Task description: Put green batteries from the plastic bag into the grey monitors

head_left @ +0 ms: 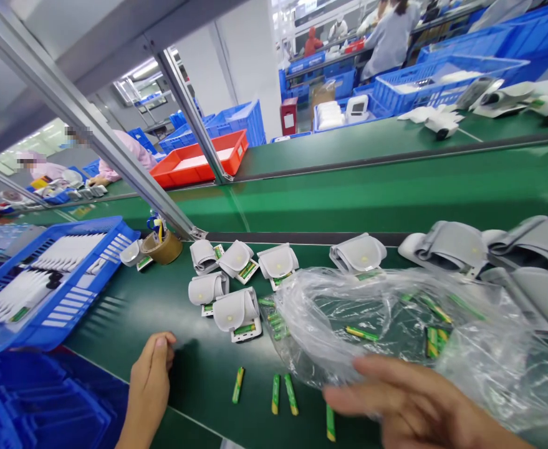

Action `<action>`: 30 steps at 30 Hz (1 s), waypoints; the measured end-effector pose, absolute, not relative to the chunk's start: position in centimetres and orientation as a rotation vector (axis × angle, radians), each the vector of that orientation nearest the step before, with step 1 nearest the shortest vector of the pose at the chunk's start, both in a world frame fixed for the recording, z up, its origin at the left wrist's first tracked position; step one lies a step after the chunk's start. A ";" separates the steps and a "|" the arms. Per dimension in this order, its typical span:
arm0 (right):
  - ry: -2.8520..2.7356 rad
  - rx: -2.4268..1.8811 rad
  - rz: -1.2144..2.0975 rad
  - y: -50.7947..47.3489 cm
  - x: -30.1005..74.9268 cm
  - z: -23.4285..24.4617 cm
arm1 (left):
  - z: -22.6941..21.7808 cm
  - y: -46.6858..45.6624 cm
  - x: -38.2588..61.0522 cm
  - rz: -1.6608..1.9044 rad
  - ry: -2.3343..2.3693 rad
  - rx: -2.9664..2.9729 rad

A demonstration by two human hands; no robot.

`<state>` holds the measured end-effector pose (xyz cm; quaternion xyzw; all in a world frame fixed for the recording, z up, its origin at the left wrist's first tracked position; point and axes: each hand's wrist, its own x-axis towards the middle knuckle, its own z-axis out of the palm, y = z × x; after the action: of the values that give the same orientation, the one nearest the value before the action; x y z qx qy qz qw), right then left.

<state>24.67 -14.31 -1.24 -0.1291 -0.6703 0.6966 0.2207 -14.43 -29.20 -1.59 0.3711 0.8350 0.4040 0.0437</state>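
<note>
My left hand [154,368] rests on the green work surface at the lower left, its fingers curled closed; whatever may be inside is hidden. Slightly blurred, my right hand [409,399] reaches in over the near edge of a clear plastic bag [315,337], thumb and index finger stretched out and apart. Several green-and-yellow batteries lie in and under the bag, including one battery [361,333] at its middle. Between my hands are loose batteries [291,394]. Beyond them stand several white devices with rolled grey cuffs [236,310], some with batteries showing in their compartments.
A blue basket [77,302] of white parts stands at the left, near a tape roll [162,248] holding pens. More cuffs [456,246] lie at the right. Behind runs a green conveyor [302,156] with a red tray [199,163]. Metal posts [180,93] rise ahead; people work farther off.
</note>
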 end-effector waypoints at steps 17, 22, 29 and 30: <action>-1.587 -0.358 2.194 -13.7 22.5 -2.5 | 2.7 -26.5 -3.3 0.658 2.033 2.076; -1.602 -0.423 2.188 -13.7 22.2 -2.3 | 1.7 -25.0 -2.2 -0.157 1.983 2.001; -1.601 -0.420 2.172 -13.7 22.2 -2.1 | 1.5 -25.0 -1.5 -0.389 1.923 1.777; -1.576 -0.418 2.191 -13.6 22.1 -2.2 | 1.0 -25.4 -1.8 -0.317 1.924 1.828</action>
<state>22.11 -13.62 -2.17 -0.1497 -0.5651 0.7853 0.2039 -1.80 -25.37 0.95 0.6654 0.7000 -0.1153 0.2322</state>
